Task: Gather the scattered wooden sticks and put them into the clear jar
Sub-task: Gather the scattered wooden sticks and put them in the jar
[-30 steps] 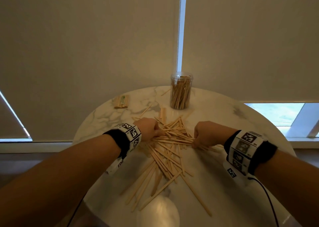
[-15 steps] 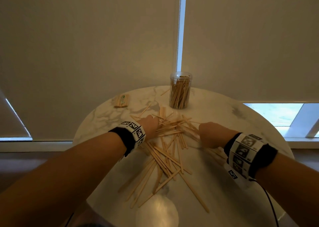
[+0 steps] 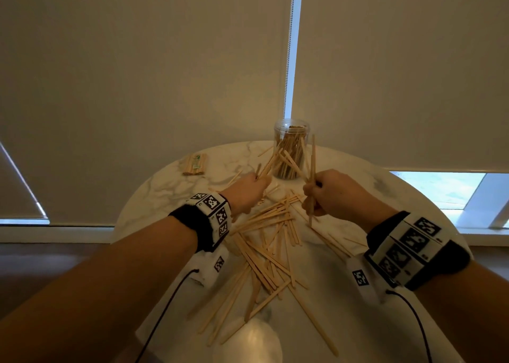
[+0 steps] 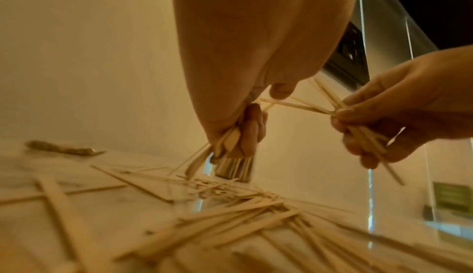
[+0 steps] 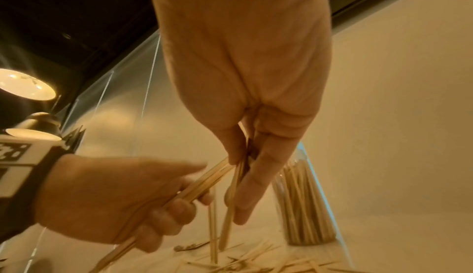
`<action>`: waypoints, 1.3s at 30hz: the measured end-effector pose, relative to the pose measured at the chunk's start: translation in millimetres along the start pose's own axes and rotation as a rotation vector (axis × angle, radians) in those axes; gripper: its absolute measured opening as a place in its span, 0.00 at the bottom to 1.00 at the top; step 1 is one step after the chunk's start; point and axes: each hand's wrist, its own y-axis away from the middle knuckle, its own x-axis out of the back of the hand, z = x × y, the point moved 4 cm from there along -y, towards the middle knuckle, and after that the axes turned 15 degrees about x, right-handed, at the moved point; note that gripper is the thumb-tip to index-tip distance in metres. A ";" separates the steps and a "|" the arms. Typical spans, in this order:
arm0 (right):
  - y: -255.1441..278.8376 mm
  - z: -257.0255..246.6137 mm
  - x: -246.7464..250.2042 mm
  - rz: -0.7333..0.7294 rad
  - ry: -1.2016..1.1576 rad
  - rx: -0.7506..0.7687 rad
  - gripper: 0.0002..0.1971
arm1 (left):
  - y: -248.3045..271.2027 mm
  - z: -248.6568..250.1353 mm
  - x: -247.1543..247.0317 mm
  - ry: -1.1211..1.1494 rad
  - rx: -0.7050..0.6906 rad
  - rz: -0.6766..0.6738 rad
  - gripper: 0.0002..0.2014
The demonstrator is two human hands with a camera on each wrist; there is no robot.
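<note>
Many wooden sticks [image 3: 267,241] lie scattered across the middle of the round marble table [image 3: 358,321]. A clear jar [image 3: 290,149], part filled with upright sticks, stands at the table's far edge. My left hand [image 3: 248,190] grips a bunch of sticks [image 4: 227,139] raised above the pile, just left of the jar. My right hand [image 3: 327,190] grips another bunch of sticks [image 5: 230,192], their ends pointing up in front of the jar [image 5: 304,202]. Both hands hover close together above the table.
A small bundle of wrapped sticks [image 3: 194,164] lies at the table's far left. Closed roller blinds [image 3: 137,73] hang right behind the table. A bright reflection [image 3: 248,340] sits near the front edge.
Both hands have lifted off the pile with bunches of sticks and moved away from me, toward the jar. The pile on the table is thinner at its far side.
</note>
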 end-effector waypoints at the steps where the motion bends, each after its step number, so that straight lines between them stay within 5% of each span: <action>1: -0.2 -6.6 -5.3 0.002 -0.023 0.029 0.10 | 4.8 4.1 -3.6 0.052 -0.001 -0.027 0.31; 4: 0.4 -26.7 -25.9 -0.056 -0.038 0.120 0.10 | 11.0 17.0 -15.7 0.182 -0.078 -0.129 0.41; 8: 0.5 -44.9 -48.7 -0.136 0.135 0.270 0.10 | 0.4 18.1 -15.1 0.272 -0.084 -0.014 0.19; 11: 4.2 -44.6 -55.1 -0.198 0.179 0.271 0.09 | -3.7 9.8 -5.4 0.278 -0.021 0.058 0.14; 17: -1.4 -46.2 -4.1 0.216 0.068 0.211 0.20 | 26.7 1.3 -9.1 0.334 -0.103 -0.291 0.10; 21: -9.0 -62.6 12.2 0.282 0.021 0.299 0.12 | 45.7 11.6 -29.2 0.232 -0.183 -0.441 0.11; 26: -11.7 -65.8 -7.0 0.017 0.132 0.325 0.15 | 59.1 23.8 -33.1 0.323 -0.125 -0.415 0.12; 31: 5.5 -49.6 2.0 0.105 0.041 0.191 0.16 | 60.9 15.1 -2.8 -0.104 -0.193 -0.152 0.17; 34: 32.7 -38.3 -11.1 -0.117 0.230 0.064 0.17 | 72.1 -2.9 18.1 -0.439 -0.167 -0.077 0.24; 39: 76.8 -21.2 -61.3 -0.730 0.516 -0.002 0.39 | 112.7 -46.5 11.1 -1.011 0.019 -0.178 0.34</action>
